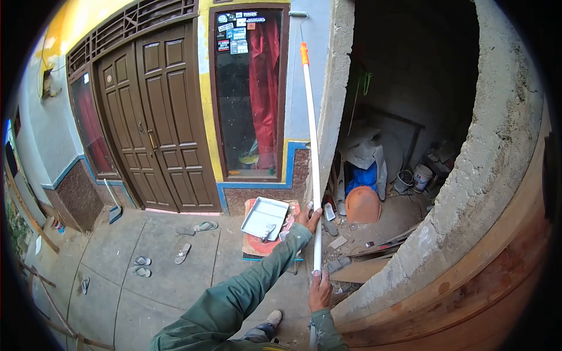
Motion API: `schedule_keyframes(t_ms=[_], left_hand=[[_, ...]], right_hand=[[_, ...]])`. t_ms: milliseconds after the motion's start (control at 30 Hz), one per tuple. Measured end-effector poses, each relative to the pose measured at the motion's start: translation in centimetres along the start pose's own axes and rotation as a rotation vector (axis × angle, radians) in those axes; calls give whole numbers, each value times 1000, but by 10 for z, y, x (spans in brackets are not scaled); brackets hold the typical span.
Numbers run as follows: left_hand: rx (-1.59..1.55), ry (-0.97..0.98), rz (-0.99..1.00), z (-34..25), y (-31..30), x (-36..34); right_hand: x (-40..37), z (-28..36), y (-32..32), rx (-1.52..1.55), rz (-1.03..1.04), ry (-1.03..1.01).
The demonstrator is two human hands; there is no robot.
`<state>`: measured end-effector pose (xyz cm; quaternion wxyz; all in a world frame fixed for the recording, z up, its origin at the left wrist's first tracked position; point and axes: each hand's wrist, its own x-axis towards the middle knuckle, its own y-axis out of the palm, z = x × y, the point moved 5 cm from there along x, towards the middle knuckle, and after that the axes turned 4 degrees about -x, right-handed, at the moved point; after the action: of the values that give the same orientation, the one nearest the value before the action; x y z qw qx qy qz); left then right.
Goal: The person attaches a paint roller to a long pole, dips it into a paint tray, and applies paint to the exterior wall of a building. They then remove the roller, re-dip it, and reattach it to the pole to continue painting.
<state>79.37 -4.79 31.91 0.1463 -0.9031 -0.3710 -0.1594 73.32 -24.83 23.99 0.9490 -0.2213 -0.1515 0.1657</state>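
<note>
A paint roller (298, 13) on a long white pole (314, 152) with an orange grip (304, 54) reaches up to the pale blue-white wall strip (310, 88) right of the window. My left hand (308, 220), its arm stretched forward in a green sleeve, is closed around the pole at mid-length. Lower down, my right hand (320, 291) is wrapped around the same pole near its bottom end. Just left of my left hand, a white paint tray (266, 212) with a grey, paint-smeared tool (268, 231) in it rests on a small low stand with a red top (256, 245).
A window (234, 99) with a red curtain and brown double doors (155, 117) stand left. Several sandals (182, 253) and a dustpan (115, 214) lie on the concrete floor. Rightward, a rough doorway holds an orange tub-like object (363, 206), buckets (421, 177) and planks (366, 270).
</note>
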Motion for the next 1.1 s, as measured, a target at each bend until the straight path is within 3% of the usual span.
schedule_keyframes(t_ms=[467,667,767,833,867,900,1000,1100], left_hand=[[-246,2,21,-25,-4,-26],[-360,19,-11,-29,-5,-4],[-320,-19,43,-38,-6,-2],[-333,-13,24,-40,-8,-4],[-348,-10,9,-40,-8,-6],[-363,-9,-6,-40,-6,-9],[-237,86,-35,-13,1,-5],[-295,-10,11,-2,3,-8]], right_hand=[[37,57,-7,65,2,-59],[51,56,-5,13,-82,-197],[49,59,-15,114,58,-202],[26,73,-30,441,392,26],[17,72,-34,443,408,31],[13,64,-30,441,407,31],[14,42,-20,328,147,-221],[6,42,-21,338,156,-148]])
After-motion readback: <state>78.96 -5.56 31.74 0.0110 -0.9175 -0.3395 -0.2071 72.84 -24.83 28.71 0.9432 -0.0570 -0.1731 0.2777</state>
